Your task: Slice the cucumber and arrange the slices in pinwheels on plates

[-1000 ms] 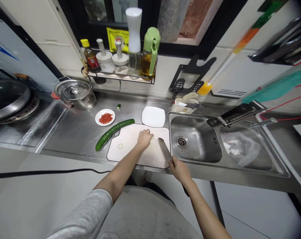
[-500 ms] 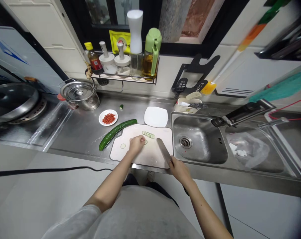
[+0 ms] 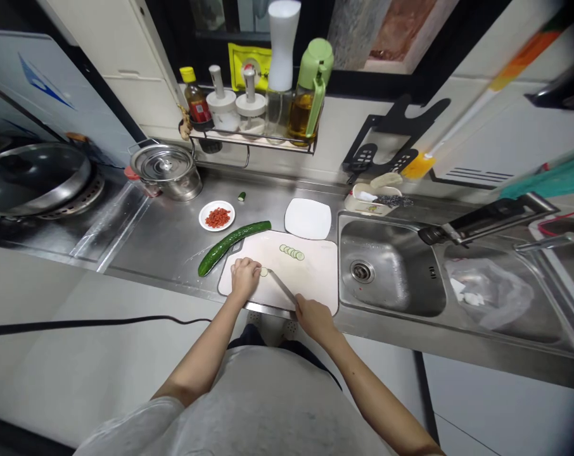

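Note:
My right hand [image 3: 314, 315] grips the handle of a kitchen knife [image 3: 282, 287], whose blade points up and left across the pale cutting board [image 3: 310, 285]. The knife's tip is beside a thin cucumber slice [image 3: 264, 272]. At that slice's left edge, my left hand [image 3: 246, 277] has its fingers closed, with the fingertips pinching it. An overlapping row of cucumber slices [image 3: 291, 253] lies near the board's far edge. A long green cucumber [image 3: 232, 244] rests along the board's upper left side.
Behind the board are a white square plate [image 3: 308, 218], a small plate of red pieces [image 3: 217, 216] and a cucumber end [image 3: 242, 196]. The sink [image 3: 391, 266] is on the right. A steel pot [image 3: 170, 171] and a lidded wok [image 3: 35, 177] stand left.
My left hand has moved left, away from the row of slices, to the slice on the board's left. The knife has swung left, bringing its tip next to that slice.

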Available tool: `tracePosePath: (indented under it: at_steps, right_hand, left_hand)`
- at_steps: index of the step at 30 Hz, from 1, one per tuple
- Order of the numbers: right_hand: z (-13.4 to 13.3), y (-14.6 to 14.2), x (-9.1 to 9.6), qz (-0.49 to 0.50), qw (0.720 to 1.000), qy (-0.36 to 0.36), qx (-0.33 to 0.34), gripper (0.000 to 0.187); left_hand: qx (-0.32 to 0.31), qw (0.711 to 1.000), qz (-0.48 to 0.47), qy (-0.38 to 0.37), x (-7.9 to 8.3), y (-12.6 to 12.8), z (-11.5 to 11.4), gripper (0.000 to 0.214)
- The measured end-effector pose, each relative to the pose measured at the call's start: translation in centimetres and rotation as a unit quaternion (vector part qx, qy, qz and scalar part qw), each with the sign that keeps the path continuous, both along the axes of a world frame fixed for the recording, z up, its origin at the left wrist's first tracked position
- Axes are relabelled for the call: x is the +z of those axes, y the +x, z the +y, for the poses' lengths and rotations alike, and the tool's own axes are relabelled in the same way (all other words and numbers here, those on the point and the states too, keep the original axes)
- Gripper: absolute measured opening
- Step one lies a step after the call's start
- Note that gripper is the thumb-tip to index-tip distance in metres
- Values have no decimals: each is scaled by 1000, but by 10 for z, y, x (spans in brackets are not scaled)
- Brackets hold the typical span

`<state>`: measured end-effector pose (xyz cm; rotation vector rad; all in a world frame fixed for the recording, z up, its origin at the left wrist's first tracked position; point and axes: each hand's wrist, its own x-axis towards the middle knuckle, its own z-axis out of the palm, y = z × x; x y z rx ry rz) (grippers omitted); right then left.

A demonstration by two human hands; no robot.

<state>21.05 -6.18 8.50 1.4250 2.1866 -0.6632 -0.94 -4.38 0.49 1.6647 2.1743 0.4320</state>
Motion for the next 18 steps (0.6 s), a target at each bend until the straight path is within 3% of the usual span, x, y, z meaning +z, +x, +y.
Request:
tracePosePath:
  at_steps: [8,18]
  right_hand:
    - [2,-19,-2,-12,1000,-12,10,28]
    - [5,-24,-5,-12,1000,-10,15,27]
  left_hand:
    - [12,1000,-11,17,-5,0,-10,23]
    - [8,1000,-21,9,-4,-2,-8,24]
